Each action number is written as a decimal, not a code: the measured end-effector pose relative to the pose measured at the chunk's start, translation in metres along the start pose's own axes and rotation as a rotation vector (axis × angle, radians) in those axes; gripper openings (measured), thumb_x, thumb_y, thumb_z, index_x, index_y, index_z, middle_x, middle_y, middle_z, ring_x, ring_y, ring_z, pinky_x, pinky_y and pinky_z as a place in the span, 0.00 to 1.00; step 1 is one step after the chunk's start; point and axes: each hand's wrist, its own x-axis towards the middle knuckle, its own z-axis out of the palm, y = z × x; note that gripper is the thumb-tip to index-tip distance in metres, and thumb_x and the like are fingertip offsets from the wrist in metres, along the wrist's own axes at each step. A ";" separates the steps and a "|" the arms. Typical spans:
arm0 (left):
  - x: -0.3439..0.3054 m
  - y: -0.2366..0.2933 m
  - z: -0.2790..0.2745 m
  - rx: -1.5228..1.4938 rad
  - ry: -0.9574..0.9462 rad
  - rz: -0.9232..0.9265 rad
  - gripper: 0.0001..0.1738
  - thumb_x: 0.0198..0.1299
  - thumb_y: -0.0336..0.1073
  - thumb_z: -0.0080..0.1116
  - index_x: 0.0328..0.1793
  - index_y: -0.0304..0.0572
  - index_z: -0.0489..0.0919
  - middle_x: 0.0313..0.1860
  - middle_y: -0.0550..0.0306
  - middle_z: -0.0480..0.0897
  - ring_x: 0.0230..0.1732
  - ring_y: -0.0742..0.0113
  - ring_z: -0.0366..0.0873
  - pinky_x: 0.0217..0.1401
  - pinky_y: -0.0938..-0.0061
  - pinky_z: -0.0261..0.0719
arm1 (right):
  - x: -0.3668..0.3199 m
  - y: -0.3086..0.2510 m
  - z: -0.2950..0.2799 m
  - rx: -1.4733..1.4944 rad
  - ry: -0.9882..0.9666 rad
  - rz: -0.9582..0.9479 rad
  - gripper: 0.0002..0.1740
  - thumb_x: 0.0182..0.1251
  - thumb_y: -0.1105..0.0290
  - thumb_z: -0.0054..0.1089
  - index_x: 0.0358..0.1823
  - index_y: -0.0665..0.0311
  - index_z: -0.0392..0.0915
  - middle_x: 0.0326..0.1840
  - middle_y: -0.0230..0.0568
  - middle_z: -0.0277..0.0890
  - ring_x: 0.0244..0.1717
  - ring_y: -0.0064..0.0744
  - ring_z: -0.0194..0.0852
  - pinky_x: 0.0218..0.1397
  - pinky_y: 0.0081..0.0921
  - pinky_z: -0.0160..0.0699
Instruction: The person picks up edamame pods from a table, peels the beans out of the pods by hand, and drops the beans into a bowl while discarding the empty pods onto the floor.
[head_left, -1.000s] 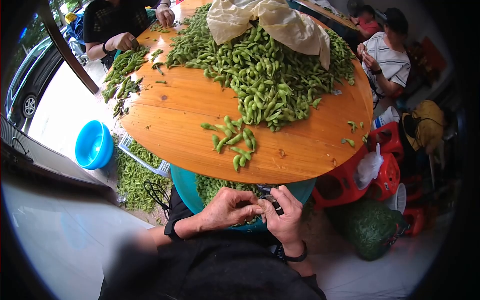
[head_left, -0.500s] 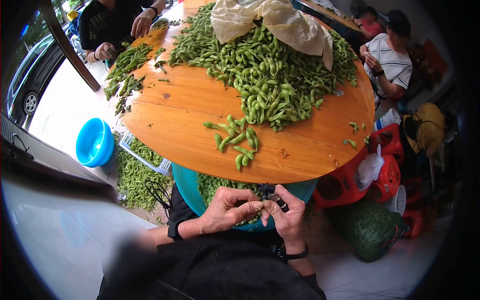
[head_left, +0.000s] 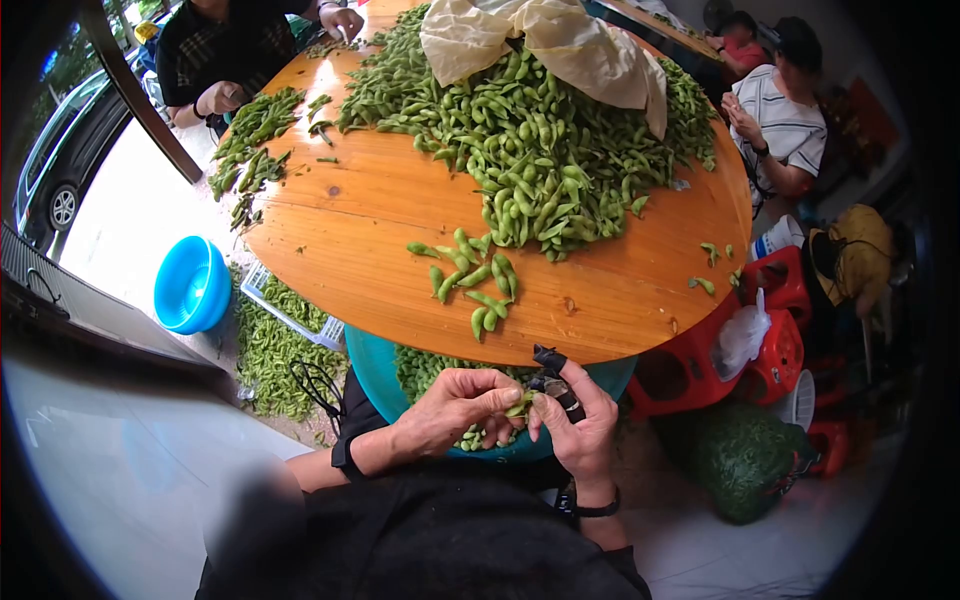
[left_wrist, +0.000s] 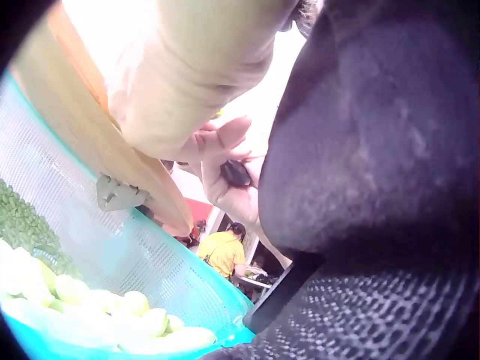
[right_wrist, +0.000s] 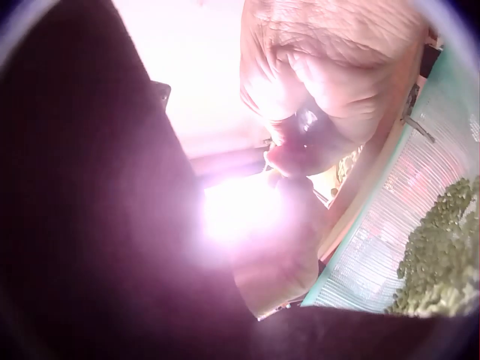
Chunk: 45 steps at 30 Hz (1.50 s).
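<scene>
In the head view my left hand (head_left: 455,408) pinches a green soybean pod (head_left: 521,404) between thumb and forefinger. My right hand (head_left: 583,425) meets it at the other end of the pod, its thumb against the pod and its forefinger raised. Black wrapping (head_left: 550,357) covers that forefingertip, and a black band circles another finger. Below both hands stands a teal basket (head_left: 372,375) holding shelled green beans (head_left: 425,368). The right wrist view has the same beans (right_wrist: 435,259) at its right side; glare hides part of the hands there.
A round wooden table (head_left: 370,230) bears a large heap of soybean pods (head_left: 540,160) under a cream cloth (head_left: 560,50). Several pods lie near its front edge. At left are a blue basin (head_left: 190,285) and pods on the floor (head_left: 275,375); red stools (head_left: 770,355) stand right. Other people sit around.
My right forefinger has lifted away from the other fingers, and the green pod now shows between my hands. Across the table, the other person's hands have shifted.
</scene>
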 end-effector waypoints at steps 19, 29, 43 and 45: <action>0.007 -0.011 -0.013 -0.098 -0.089 -0.086 0.08 0.69 0.35 0.61 0.41 0.37 0.81 0.27 0.57 0.82 0.19 0.76 0.74 0.19 0.82 0.66 | 0.001 -0.007 -0.005 -0.064 -0.076 0.150 0.19 0.64 0.83 0.59 0.58 0.75 0.75 0.31 0.34 0.75 0.23 0.17 0.73 0.23 0.17 0.72; 0.004 -0.010 -0.006 0.598 0.012 0.325 0.07 0.69 0.31 0.60 0.42 0.32 0.80 0.25 0.58 0.81 0.23 0.74 0.80 0.22 0.79 0.74 | -0.002 -0.008 0.002 -0.235 -0.027 0.012 0.18 0.63 0.85 0.59 0.55 0.76 0.75 0.35 0.38 0.78 0.22 0.17 0.75 0.22 0.17 0.72; -0.001 -0.013 -0.005 0.989 0.054 0.710 0.05 0.59 0.26 0.66 0.36 0.33 0.79 0.25 0.52 0.77 0.26 0.57 0.80 0.25 0.69 0.73 | -0.005 -0.001 -0.004 -0.239 -0.107 0.014 0.22 0.65 0.85 0.59 0.61 0.77 0.72 0.34 0.43 0.80 0.27 0.24 0.83 0.24 0.19 0.81; -0.002 -0.011 -0.006 1.014 0.031 0.701 0.06 0.58 0.24 0.66 0.37 0.33 0.79 0.25 0.52 0.74 0.26 0.55 0.78 0.26 0.66 0.71 | -0.005 -0.003 -0.005 -0.241 -0.120 0.024 0.22 0.65 0.85 0.60 0.61 0.77 0.72 0.34 0.44 0.80 0.28 0.25 0.83 0.24 0.20 0.81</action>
